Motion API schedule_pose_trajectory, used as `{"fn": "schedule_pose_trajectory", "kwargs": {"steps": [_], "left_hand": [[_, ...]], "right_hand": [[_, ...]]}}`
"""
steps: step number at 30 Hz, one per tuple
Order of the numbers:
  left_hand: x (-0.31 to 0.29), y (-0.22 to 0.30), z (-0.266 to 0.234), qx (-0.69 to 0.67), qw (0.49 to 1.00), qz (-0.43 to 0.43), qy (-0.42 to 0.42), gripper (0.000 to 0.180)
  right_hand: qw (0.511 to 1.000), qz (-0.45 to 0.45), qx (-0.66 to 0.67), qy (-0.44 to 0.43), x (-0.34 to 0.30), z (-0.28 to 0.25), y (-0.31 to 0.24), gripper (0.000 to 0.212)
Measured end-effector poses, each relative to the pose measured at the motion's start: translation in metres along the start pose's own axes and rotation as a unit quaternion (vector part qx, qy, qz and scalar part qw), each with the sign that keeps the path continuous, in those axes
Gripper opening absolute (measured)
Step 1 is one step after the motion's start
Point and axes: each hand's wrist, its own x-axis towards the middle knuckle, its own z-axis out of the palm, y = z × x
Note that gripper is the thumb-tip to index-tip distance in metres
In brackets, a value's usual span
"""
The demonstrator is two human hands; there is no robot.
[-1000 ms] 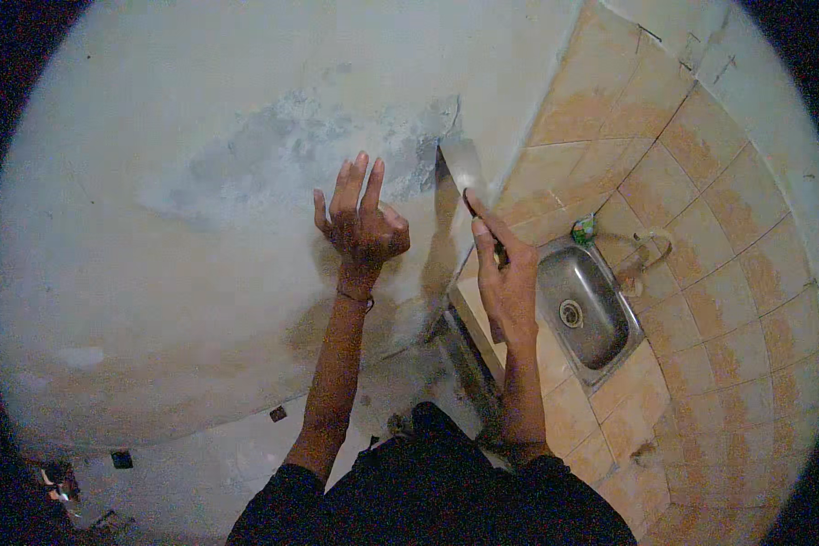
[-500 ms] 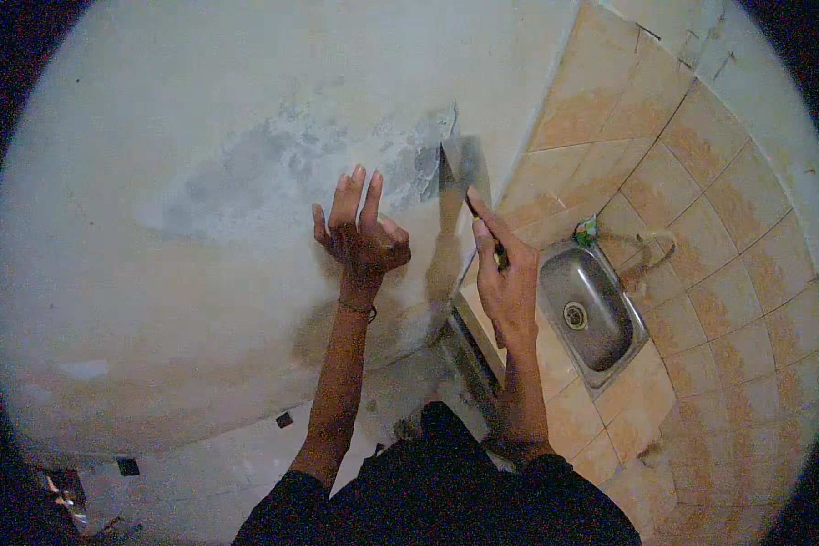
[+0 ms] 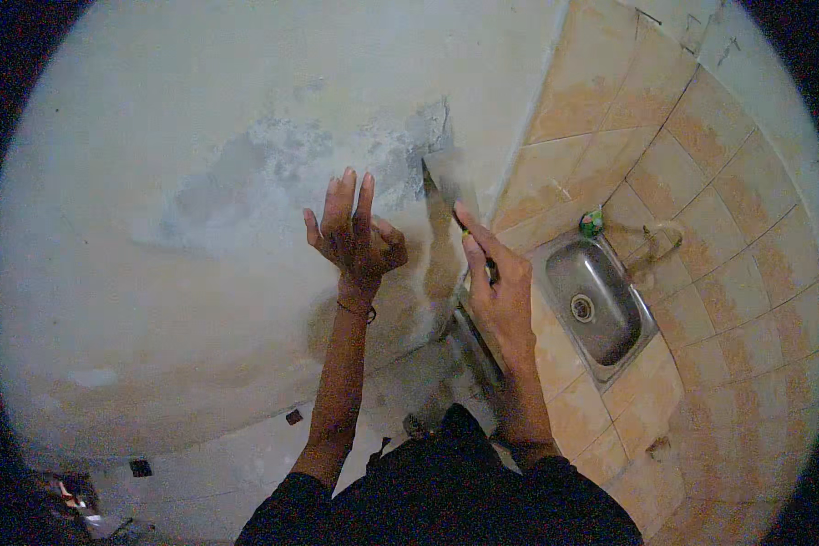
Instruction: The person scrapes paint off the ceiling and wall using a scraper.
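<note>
Gripping the scraper [image 3: 448,175] in the right hand [image 3: 503,287], stretching the forefinger along it, apparently for control. Holding the left hand [image 3: 359,247] partly open, seemingly empty, before the wall [image 3: 200,64]. Angling the scraper at the right end of the grey patch [image 3: 273,159], left of the sink [image 3: 614,332].

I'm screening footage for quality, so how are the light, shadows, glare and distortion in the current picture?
In the head view, the light is dim, with grain visible over the dark clothing; soft shadows fall on the pale wall by the left hand and the scraper in the right hand; the steel sink glints; tile lines bend near the rim.
</note>
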Motion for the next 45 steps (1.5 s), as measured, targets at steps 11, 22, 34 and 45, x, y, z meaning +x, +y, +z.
{"fn": "schedule_pose_trajectory", "kwargs": {"steps": [11, 22, 34, 45], "left_hand": [[-0.005, -0.003, 0.006, 0.022, 0.999, 0.006, 0.042, 0.042], [0.007, 0.005, -0.002, 0.025, 0.994, 0.004, 0.104, 0.049], [0.01, -0.004, -0.005, 0.073, 0.988, 0.018, 0.131, 0.047], [0.015, 0.004, -0.005, 0.101, 0.987, 0.0, 0.126, 0.045]], "right_hand": [[0.998, -0.008, -0.039, -0.048, 0.0, -0.001, 0.018, 0.034], [0.988, -0.009, 0.129, -0.081, 0.012, -0.023, 0.016, 0.036], [0.416, 0.447, 0.754, -0.243, 0.013, -0.022, 0.07, 0.033], [0.291, 0.377, 0.854, -0.21, 0.002, -0.004, 0.052, 0.03]]}}
